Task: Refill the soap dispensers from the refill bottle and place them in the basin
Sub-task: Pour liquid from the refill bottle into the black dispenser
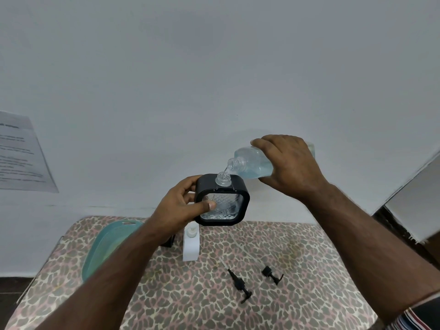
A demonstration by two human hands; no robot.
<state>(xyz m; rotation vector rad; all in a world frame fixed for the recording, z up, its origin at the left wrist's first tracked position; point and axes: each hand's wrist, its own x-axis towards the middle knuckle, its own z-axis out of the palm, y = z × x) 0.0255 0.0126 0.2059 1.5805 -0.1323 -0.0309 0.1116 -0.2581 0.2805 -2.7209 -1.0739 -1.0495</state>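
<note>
Blue soap pours from the bottle [256, 163] gripped in my right hand [289, 166] into the dispenser [222, 198] my left hand [181, 208] holds; next, level off before overflow.

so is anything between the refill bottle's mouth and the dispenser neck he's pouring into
Nothing visible. The refill bottle, tilted in the right hand, has its mouth just above the open neck of the black-framed dispenser held by the left hand. Both pump heads lie on the table.
</note>
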